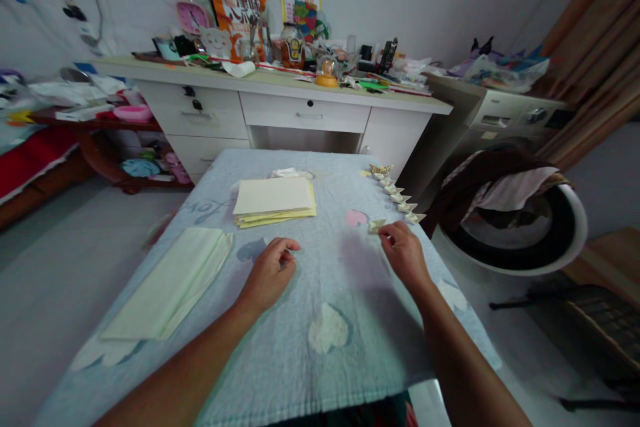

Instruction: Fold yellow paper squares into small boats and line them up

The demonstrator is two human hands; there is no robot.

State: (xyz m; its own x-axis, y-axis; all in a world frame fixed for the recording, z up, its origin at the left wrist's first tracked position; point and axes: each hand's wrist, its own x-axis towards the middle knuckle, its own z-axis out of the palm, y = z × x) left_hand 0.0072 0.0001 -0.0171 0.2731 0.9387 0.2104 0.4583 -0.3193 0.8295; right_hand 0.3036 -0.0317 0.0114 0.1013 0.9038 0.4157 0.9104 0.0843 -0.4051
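Note:
My right hand [404, 252] has its fingers pinched at the edge of a small pale folded paper boat [376, 226] on the right part of the table. Beyond it, several similar folded paper boats [400, 198] stand in a slanting row along the right edge, with a brown-patterned one [381, 169] at the far end. My left hand [273, 273] hovers over the cloth near the middle, fingers loosely curled, thumb and forefinger apart, nothing in them. Ahead of it lies a stack of cream and yellow paper sheets [274, 197]. Pale green folded paper [167, 283] lies to its left.
A light blue cloth [300, 373] with heart patterns covers the table. Behind stands a white drawer desk [305, 110] crowded with jars, a pink clock [192, 17] and an orange bag [235, 7]. To the right is a washing machine [510, 213] with clothes in its open door.

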